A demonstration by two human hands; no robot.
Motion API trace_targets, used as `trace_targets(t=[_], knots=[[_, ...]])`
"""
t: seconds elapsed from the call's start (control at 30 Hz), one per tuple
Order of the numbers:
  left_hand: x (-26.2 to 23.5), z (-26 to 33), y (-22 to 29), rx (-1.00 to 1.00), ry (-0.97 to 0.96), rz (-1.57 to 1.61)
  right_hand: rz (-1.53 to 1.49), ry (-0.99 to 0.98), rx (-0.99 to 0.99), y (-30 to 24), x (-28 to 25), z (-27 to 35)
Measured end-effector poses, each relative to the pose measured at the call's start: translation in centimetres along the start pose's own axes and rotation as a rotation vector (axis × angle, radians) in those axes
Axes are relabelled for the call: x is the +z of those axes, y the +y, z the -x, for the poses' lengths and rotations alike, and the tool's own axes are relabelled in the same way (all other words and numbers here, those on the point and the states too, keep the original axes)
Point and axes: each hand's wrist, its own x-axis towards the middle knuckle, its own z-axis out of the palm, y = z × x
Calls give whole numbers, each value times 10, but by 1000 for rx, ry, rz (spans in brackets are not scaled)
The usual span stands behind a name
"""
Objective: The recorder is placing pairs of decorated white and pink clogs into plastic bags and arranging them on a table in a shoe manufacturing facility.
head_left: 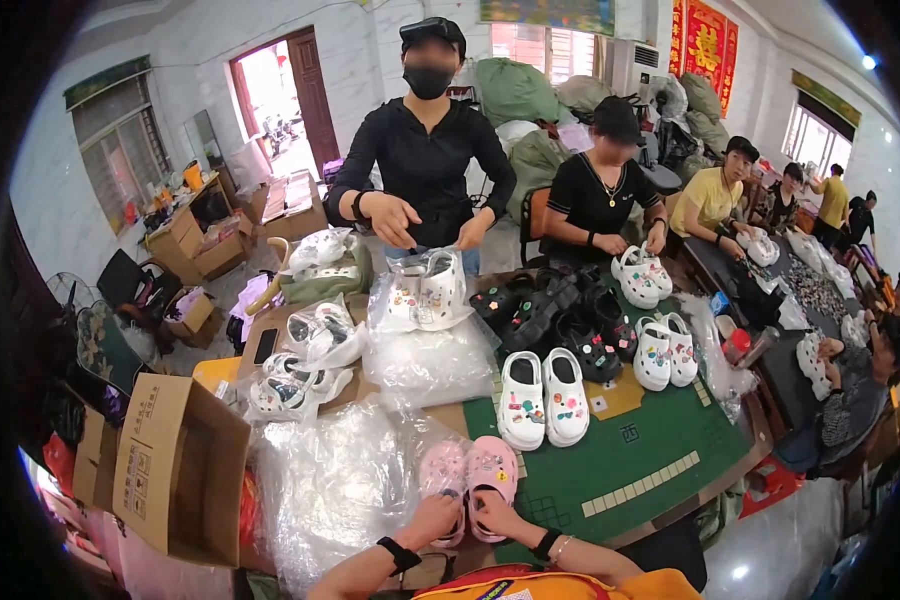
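Observation:
A pair of pink clogs [493,467] with small colourful charms lies at the near edge of the table, toes pointing away from me. My left hand [434,517] grips the left clog at its heel opening, and clear plastic film covers that shoe's toe. On the right clog, my right hand [491,513] has its fingers curled into the foot opening; the fingertips are partly hidden. Flat clear plastic bags [335,490] lie in a pile beside my left hand. Just beyond the pink pair stands a pair of white clogs [543,400] with charms.
An open cardboard box [182,470] is at my left. Bagged white clogs [315,335], black clogs [540,315] and more white clogs [666,350] occupy the table and its green mat [660,440]. Across it, a person [425,150] stands handling bagged clogs; others sit along the right.

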Motion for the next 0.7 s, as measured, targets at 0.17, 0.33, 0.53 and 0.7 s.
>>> trace_targets(t=[0.17,0.33,0.53,0.7], knots=[[-19,3,8,82,-82,85,61,-3,52,-35,-8,-2],[-19,8,14,185,19,86,74,248,-39,-35,-2,-1],[-14,11,15,148,10,66,298,233,-365,-64,-24,-1],[-27,6,21,180,91,18,309,142,-349,-79,-34,0]])
